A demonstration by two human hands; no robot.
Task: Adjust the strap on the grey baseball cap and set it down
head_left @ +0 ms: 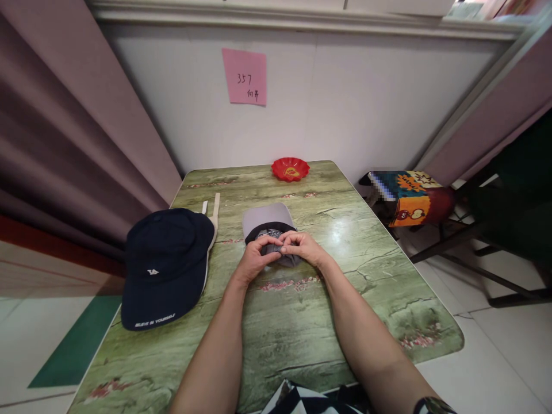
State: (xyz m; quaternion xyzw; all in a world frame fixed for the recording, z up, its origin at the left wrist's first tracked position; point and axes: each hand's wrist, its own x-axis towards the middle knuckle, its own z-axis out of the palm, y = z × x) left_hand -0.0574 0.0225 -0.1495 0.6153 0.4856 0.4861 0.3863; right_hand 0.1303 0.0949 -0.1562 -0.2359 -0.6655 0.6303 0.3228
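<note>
Through the head camera, I am watching two bare hands working over a gray cap (269, 214) at the middle of a green, wood-patterned desk (371, 287). The cap is lying with its brim pointing toward the white wall (345, 98), its dark inner band (280, 226) showing between the brim and the fingers. The left hand (253, 261) is curling in from one side, thumb and fingers pinching the cap's near part; the right hand (306, 248) is meeting it from the other, thumb and forefinger closing in a pinch at nearly the same spot. The fingers are hiding the exact piece being gripped, so I am not able to tell what it is.

To the left, a navy cap (166, 244) is resting over the desk's edge, its brim facing the near side and carrying white lettering that is reading "BELIEVE IN YOURSELF." A beige strap (216, 208) is extending from behind it. At the far edge, a scalloped red dish (290, 170) is sitting near the wall, where a pink note (245, 77) is displaying a handwritten "357" above smaller characters. Beyond the desk's right edge, a brightly printed cover (414, 198) is showing apples, while mauve curtains (64, 103) are framing both sides.
</note>
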